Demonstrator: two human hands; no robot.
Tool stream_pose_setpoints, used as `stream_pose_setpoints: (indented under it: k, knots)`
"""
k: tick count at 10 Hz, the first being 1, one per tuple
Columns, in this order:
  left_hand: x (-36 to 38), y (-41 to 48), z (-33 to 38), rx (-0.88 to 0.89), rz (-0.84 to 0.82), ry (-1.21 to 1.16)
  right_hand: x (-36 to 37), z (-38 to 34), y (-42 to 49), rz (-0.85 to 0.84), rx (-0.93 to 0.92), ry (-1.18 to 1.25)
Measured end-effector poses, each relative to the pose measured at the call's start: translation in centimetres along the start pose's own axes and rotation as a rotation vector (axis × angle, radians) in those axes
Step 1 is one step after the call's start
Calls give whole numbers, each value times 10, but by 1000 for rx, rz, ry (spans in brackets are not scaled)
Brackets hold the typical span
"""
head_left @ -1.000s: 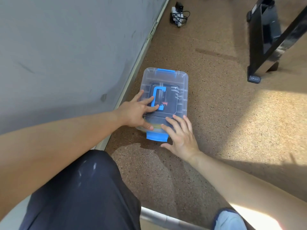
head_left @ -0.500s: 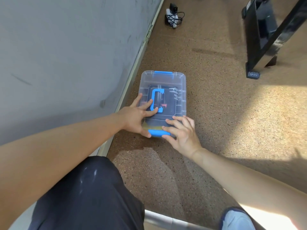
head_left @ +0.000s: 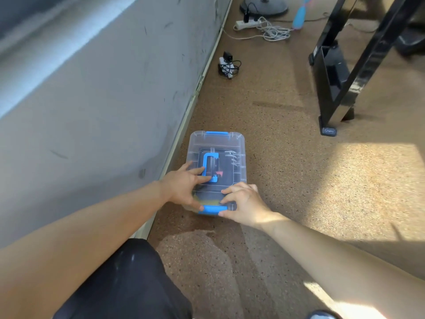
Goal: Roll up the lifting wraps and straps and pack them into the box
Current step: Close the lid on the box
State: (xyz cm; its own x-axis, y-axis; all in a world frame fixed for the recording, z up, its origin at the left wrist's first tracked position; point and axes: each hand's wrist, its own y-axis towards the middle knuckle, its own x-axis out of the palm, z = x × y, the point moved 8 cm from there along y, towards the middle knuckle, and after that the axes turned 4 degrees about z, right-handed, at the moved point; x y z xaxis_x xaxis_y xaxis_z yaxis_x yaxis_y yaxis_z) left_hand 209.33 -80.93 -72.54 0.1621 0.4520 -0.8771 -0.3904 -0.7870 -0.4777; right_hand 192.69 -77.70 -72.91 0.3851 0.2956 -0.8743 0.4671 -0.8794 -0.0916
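Nearest, at the bottom of the frame, a dark-clad knee (head_left: 128,284) sits lower left, and both bare forearms reach up toward the middle. Just beyond, at mid-frame, the clear box (head_left: 240,155) lies on the speckled floor (head_left: 287,180) right beside the grey wall (head_left: 103,111), lid on. Both hands are on its near end, close together but apart: the left hand (head_left: 181,187) presses flat on the lid with fingers spread toward the blue handle (head_left: 208,165), while the right hand (head_left: 246,203) curls over the lid's edge and pinches the blue near latch (head_left: 211,209). Dark rolled wraps (head_left: 226,178) show through the lid, so packing looks done and closing is the step in hand. Whether the near latch has clicked home I cannot tell; the next move likely calls for a firm squeeze there with the lid held down. The far latch (head_left: 217,133) appears folded down. Farther off lie a black frame leg (head_left: 333,88), upper right, and a power strip (head_left: 247,24) at the top.
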Motion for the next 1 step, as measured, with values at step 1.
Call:
stream_pose_setpoints:
  k: [1]
  knots:
    - [-20, -7, 4, 41, 79, -40, -20, 0, 2, -79, 49, 28]
